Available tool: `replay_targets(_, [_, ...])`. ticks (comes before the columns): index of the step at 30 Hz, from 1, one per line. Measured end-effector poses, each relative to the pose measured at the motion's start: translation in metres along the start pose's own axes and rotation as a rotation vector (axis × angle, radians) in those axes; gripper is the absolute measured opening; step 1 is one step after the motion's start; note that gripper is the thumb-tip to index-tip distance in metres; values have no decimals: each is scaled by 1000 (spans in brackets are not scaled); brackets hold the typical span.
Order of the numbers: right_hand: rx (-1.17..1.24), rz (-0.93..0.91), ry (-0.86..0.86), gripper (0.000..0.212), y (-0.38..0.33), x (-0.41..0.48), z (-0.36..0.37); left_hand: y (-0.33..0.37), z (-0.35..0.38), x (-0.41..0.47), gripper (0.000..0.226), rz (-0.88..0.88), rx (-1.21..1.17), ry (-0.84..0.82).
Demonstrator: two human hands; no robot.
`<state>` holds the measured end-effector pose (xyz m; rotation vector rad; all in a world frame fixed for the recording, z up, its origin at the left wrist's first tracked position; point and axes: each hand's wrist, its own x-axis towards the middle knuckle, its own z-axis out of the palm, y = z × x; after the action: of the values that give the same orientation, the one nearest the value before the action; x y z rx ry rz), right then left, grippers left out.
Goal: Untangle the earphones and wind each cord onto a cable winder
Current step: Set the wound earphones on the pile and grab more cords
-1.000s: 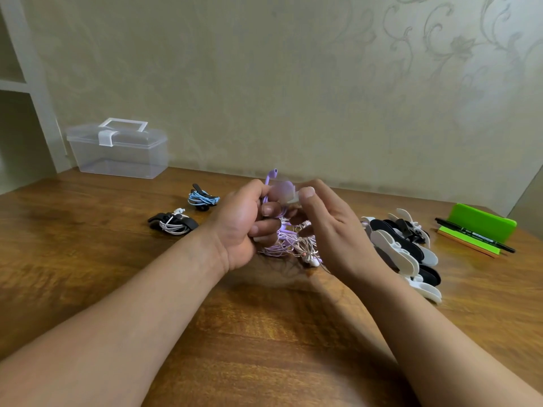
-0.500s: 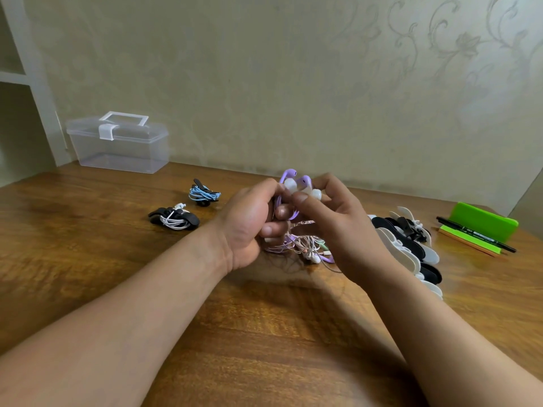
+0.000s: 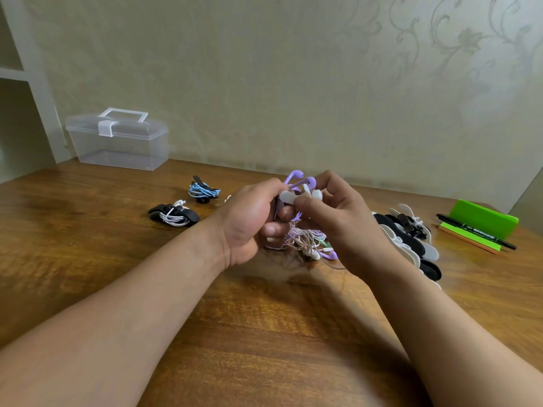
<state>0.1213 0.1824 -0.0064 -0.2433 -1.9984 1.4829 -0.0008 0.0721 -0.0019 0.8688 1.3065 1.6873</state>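
My left hand (image 3: 249, 218) and my right hand (image 3: 338, 218) meet above the table's middle. Between them they hold a white cable winder (image 3: 289, 197) with purple earphones (image 3: 302, 180) sticking up behind it. The left hand's fingers curl round the winder and the purple cord; the right thumb and fingers pinch the winder's right end. A tangle of pink, white and purple earphone cords (image 3: 308, 243) lies on the table just below the hands. A pile of spare black and white winders (image 3: 411, 245) sits to the right, partly hidden by my right wrist.
Two wound winders lie at the left: a black one with white cord (image 3: 173, 215) and a black one with blue cord (image 3: 203, 190). A clear lidded plastic box (image 3: 117, 139) stands at the back left. Green sticky notes with a black pen (image 3: 477, 227) lie at the far right.
The purple earbuds have come up into sight above the winder, and both hands have shifted slightly. The tangle on the table has stayed in place.
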Motion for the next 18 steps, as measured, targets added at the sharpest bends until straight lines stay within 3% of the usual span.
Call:
replay_targets(3, [18,13,-22,46,-4,-1,0,1,0,-1,33,8,-6,3])
replay_targets(9, [5,3,-36,11,-6,1,-7,2,3,-3,19,68,17,32])
replay_targets(18, [115,-15,-26,14,-10,2,-12,9,8,-12,34,128,75,-41])
